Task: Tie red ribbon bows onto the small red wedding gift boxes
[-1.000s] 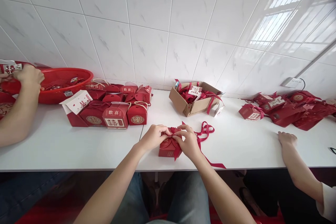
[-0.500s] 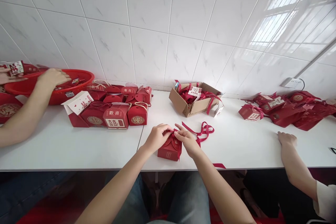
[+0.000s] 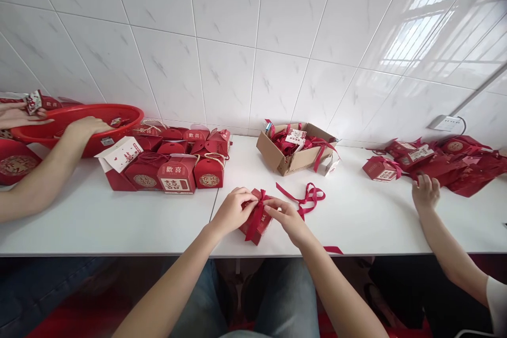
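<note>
A small red gift box [image 3: 250,226] sits on the white table close to its front edge, right in front of me. Dark red ribbon [image 3: 259,217] is gathered at its top, with an end hanging down over the near side. My left hand [image 3: 236,209] pinches the ribbon from the left at the gathered spot. From the right, my right hand [image 3: 288,216] closes its fingertips on the same ribbon. The exact shape of the knot is partly hidden by my fingers. A loose length of ribbon [image 3: 311,196] lies curled on the table just beyond my right hand.
Several filled red boxes [image 3: 176,174] stand to the left, beside a red basin [image 3: 137,116] where another person's hands work. A cardboard box [image 3: 273,158] of ribbons is behind. Right are red boxes and bags [image 3: 455,169] and another person's hand [image 3: 425,193].
The gift box has turned, and the ribbon end now hangs over its near face. At right, another person's hand has moved up toward the red bags. At left, a person's hand shifted at the basin.
</note>
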`<state>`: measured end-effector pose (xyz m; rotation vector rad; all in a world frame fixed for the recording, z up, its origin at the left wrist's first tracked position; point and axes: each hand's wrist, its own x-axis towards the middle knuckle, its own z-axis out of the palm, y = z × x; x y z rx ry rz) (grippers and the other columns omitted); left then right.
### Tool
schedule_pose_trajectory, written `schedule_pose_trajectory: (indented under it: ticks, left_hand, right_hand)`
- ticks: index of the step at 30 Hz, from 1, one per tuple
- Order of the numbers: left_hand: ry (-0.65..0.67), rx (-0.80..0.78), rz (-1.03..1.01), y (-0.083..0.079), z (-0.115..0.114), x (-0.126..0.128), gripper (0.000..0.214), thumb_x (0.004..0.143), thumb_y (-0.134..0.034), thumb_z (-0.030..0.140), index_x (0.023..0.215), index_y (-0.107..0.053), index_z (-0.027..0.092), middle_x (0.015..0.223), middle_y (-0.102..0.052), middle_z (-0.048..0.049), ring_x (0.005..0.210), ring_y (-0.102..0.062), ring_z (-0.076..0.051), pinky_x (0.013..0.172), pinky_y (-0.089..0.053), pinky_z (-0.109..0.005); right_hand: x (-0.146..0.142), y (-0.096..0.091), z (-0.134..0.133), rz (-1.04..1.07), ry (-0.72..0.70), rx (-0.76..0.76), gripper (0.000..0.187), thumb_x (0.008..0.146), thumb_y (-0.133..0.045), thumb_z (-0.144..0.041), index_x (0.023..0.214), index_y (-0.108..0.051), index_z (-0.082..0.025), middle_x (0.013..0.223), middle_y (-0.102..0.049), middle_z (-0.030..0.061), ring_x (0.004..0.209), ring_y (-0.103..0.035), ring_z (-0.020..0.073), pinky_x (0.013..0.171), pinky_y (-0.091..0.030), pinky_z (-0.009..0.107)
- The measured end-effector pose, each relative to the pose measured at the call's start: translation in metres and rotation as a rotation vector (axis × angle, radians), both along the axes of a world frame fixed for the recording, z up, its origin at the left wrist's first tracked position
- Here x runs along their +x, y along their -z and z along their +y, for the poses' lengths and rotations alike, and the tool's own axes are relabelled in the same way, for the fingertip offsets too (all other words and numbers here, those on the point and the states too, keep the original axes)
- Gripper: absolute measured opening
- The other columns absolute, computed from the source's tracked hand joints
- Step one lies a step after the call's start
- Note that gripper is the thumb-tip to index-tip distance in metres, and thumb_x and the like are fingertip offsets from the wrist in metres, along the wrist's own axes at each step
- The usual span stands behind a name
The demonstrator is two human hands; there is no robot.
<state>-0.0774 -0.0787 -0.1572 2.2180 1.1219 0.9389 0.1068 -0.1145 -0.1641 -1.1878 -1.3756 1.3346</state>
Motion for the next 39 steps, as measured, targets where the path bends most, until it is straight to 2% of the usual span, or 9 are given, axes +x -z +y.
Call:
schedule_pose_trajectory:
  ticks: [7, 11, 14, 17, 20, 25, 28, 35, 39]
  left_hand:
    - [0.044, -0.010, 0.007, -0.003, 0.003, -0.003, 0.020, 0.090, -0.047, 0.022, 0.085, -0.066, 0.020, 0.087, -0.064, -0.0042, 0.089, -0.058, -0.019, 0.081, -0.045, -0.031]
    - [0.046, -0.013, 0.065, -0.010, 0.002, -0.003, 0.021, 0.090, -0.044, 0.021, 0.082, -0.063, 0.019, 0.086, -0.064, -0.0039, 0.086, -0.059, -0.018, 0.079, -0.045, -0.030]
    - [0.054, 0.010, 0.142, -0.018, 0.002, -0.003, 0.020, 0.090, -0.043, 0.020, 0.081, -0.062, 0.018, 0.084, -0.064, -0.0040, 0.083, -0.059, -0.018, 0.077, -0.046, -0.030]
    - [0.092, 0.037, 0.227, -0.023, 0.003, -0.004, 0.022, 0.090, -0.041, 0.018, 0.082, -0.061, 0.018, 0.085, -0.062, -0.0050, 0.082, -0.058, -0.019, 0.075, -0.046, -0.030]
    - [0.137, 0.057, 0.301, -0.025, 0.007, -0.005, 0.022, 0.089, -0.039, 0.016, 0.086, -0.061, 0.018, 0.090, -0.062, -0.0062, 0.083, -0.058, -0.019, 0.075, -0.047, -0.031]
    - [0.173, 0.060, 0.323, -0.030, 0.011, -0.003, 0.020, 0.086, -0.042, 0.016, 0.088, -0.062, 0.018, 0.090, -0.064, -0.0058, 0.081, -0.059, -0.019, 0.073, -0.046, -0.030]
    - [0.156, -0.030, 0.256, -0.033, 0.010, -0.002, 0.022, 0.088, -0.041, 0.020, 0.084, -0.062, 0.019, 0.085, -0.065, -0.0046, 0.074, -0.059, -0.017, 0.067, -0.045, -0.028]
    - [0.116, -0.213, 0.115, -0.033, 0.006, -0.002, 0.020, 0.090, -0.038, 0.026, 0.090, -0.058, 0.020, 0.087, -0.066, -0.0026, 0.074, -0.059, -0.016, 0.066, -0.045, -0.027]
    - [0.092, -0.215, 0.112, -0.030, 0.006, -0.003, 0.017, 0.090, -0.036, 0.026, 0.088, -0.053, 0.021, 0.082, -0.063, -0.0009, 0.070, -0.056, -0.015, 0.062, -0.043, -0.026]
  right_hand:
    - [0.022, 0.009, 0.007, -0.138, 0.031, 0.139, 0.033, 0.084, -0.058, -0.041, 0.113, -0.054, -0.025, 0.125, -0.058, 0.0071, 0.120, -0.052, 0.0211, 0.099, -0.043, 0.039]
    - [0.020, 0.015, 0.019, -0.311, 0.033, 0.349, 0.038, 0.082, -0.059, -0.026, 0.118, -0.050, -0.022, 0.105, -0.067, 0.0071, 0.103, -0.062, 0.0196, 0.092, -0.048, 0.039]
    - [0.024, 0.001, 0.015, -0.512, 0.117, 0.475, 0.024, 0.080, -0.055, -0.017, 0.103, -0.060, -0.020, 0.091, -0.069, 0.0050, 0.087, -0.064, 0.0182, 0.082, -0.050, 0.035]
    - [0.040, -0.027, 0.002, -0.673, -0.112, 0.470, 0.014, 0.082, -0.054, -0.019, 0.086, -0.067, -0.021, 0.086, -0.069, 0.0034, 0.078, -0.063, 0.0164, 0.072, -0.049, 0.030]
    - [0.057, -0.052, -0.008, -0.778, -0.281, 0.329, 0.020, 0.081, -0.062, -0.039, 0.090, -0.070, -0.023, 0.093, -0.070, 0.0038, 0.082, -0.063, 0.0187, 0.071, -0.049, 0.030]
    - [0.043, -0.050, 0.015, -0.583, -0.029, 0.204, 0.045, 0.085, -0.052, -0.051, 0.112, -0.063, -0.017, 0.109, -0.066, 0.0098, 0.076, -0.064, 0.0169, 0.069, -0.051, 0.031]
    - [0.023, -0.033, 0.035, -0.412, -0.133, 0.126, 0.054, 0.081, -0.058, -0.051, 0.121, -0.057, -0.015, 0.111, -0.066, 0.0116, 0.072, -0.064, 0.0149, 0.064, -0.052, 0.029]
    - [0.009, -0.019, 0.042, -0.332, -0.117, 0.228, 0.031, 0.077, -0.064, -0.047, 0.082, -0.060, -0.017, 0.082, -0.065, 0.0022, 0.059, -0.053, 0.0098, 0.053, -0.042, 0.023]
    - [0.008, -0.022, 0.038, -0.327, -0.158, 0.283, 0.025, 0.079, -0.062, -0.042, 0.088, -0.056, -0.019, 0.083, -0.062, 0.0000, 0.064, -0.054, 0.0099, 0.057, -0.042, 0.023]
